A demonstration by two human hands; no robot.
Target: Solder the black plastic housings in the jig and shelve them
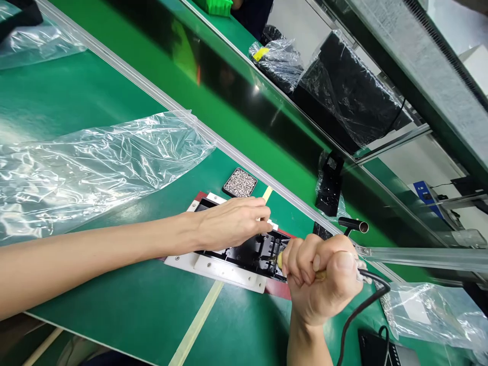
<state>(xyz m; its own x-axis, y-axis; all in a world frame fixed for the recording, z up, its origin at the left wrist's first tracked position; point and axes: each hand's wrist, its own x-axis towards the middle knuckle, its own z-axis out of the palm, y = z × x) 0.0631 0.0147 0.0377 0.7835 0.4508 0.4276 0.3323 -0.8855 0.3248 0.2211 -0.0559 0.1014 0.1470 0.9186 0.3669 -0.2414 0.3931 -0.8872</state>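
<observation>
A black plastic housing [247, 252] lies in a white fixture [229, 273] on a red base [277, 289]. My left hand [232, 219] reaches across the housing, fingers bent and drawn together at its far side; what they hold, if anything, is hidden. In my right hand [324, 274] a soldering iron [279, 261] is gripped in a closed fist. Its yellow collar and metal tip point left, down at the housing's right end. From the back of the fist runs a black cord [353, 315]. Just beyond my left hand stands a small black tray [227, 192] of tiny metal pieces.
Clear plastic bags [152, 157] cover the bench's left side. Behind a metal rail [236, 157] runs a green conveyor belt [224, 117] carrying a black part [330, 185]. A metal tube [354, 224] sticks out near my right hand. More bagging [419, 305] lies at right.
</observation>
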